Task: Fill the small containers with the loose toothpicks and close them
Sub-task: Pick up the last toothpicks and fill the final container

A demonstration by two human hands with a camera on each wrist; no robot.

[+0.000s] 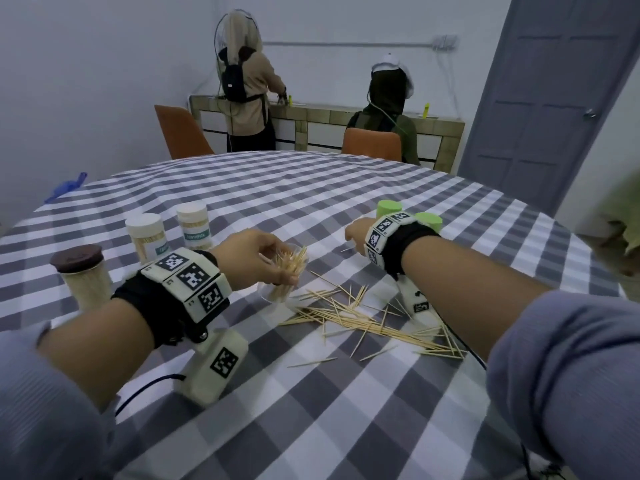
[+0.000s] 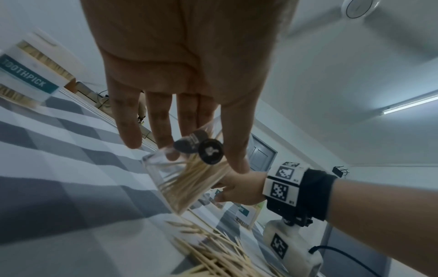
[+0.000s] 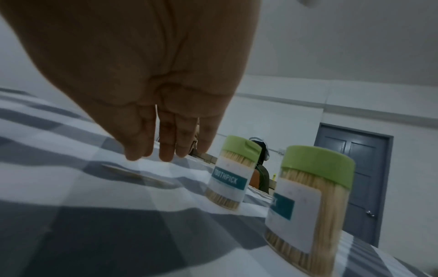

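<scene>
My left hand (image 1: 258, 256) grips a small clear container (image 1: 282, 275) tilted on its side above the cloth, part-filled with toothpicks. In the left wrist view the fingers and thumb of that left hand (image 2: 201, 155) curl round the container (image 2: 184, 180), and a dark round lid piece (image 2: 209, 152) hangs at its mouth. Loose toothpicks (image 1: 363, 320) lie scattered in front of me. My right hand (image 1: 355, 233) reaches forward with straight fingers (image 3: 166, 150) pointing down at the cloth, close to a stray toothpick (image 3: 137, 176). It holds nothing.
Two green-lidded toothpick containers (image 1: 389, 207) (image 1: 429, 220) stand just beyond my right hand. At the left stand two white-lidded ones (image 1: 145, 237) (image 1: 193, 225) and a brown-lidded jar (image 1: 81, 275). Two people and orange chairs (image 1: 372, 143) are behind the round table.
</scene>
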